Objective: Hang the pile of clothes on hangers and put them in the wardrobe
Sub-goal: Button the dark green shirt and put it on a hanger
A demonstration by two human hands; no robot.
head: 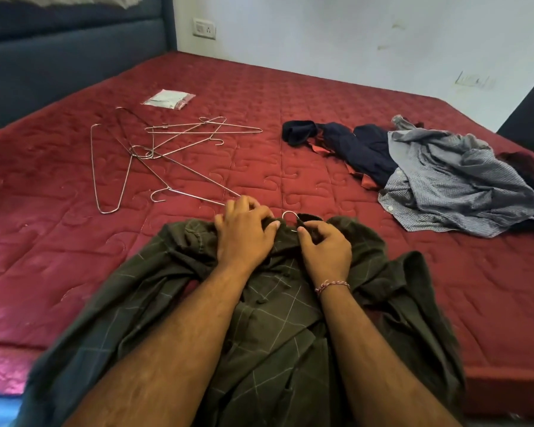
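A dark green checked shirt lies spread on the near part of the red mattress. The metal hook of a hanger pokes out at its collar; the remainder of that hanger is hidden under the cloth. My left hand grips the collar just left of the hook. My right hand pinches the collar fabric just right of it. Several bare wire hangers lie scattered at the left. A pile of clothes, grey checked shirt and dark garments, sits at the right.
A small clear plastic packet lies at the far left of the mattress. A dark blue padded headboard stands behind on the left, and a white wall with a switch plate runs along the far side. The mattress edge is near me.
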